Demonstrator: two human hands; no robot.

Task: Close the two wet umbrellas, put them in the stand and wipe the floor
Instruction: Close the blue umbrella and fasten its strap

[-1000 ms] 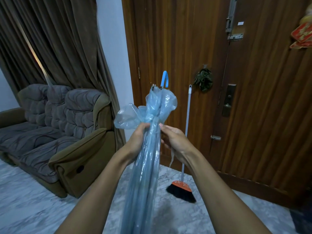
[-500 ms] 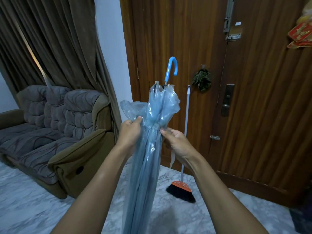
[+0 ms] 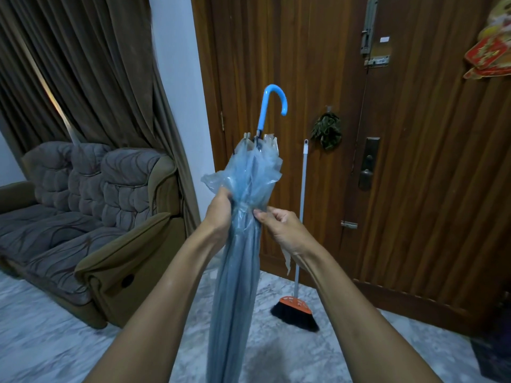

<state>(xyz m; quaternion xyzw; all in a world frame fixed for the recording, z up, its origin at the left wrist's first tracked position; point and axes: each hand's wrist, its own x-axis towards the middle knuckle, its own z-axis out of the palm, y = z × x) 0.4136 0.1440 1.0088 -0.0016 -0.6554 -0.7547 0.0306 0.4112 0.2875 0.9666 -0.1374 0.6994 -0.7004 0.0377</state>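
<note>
A folded clear-blue plastic umbrella (image 3: 237, 272) stands upright in front of me with its blue hooked handle (image 3: 272, 106) at the top. My left hand (image 3: 219, 214) grips the gathered canopy just below its loose rim. My right hand (image 3: 279, 226) pinches the canopy's right side at the same height, and a pale strap hangs below that hand. The umbrella's tip is below the frame. No second umbrella, stand or cloth is in view.
A broom (image 3: 300, 272) with an orange head leans on the wooden door (image 3: 414, 161). A brown sofa (image 3: 83, 217) and curtains (image 3: 83, 64) fill the left. The marble floor (image 3: 55, 341) lies below, with a dark object at the far right edge.
The umbrella's handle has risen further above the canopy. The bulging plastic on the left has been gathered in, and both hands have closed tighter around the canopy.
</note>
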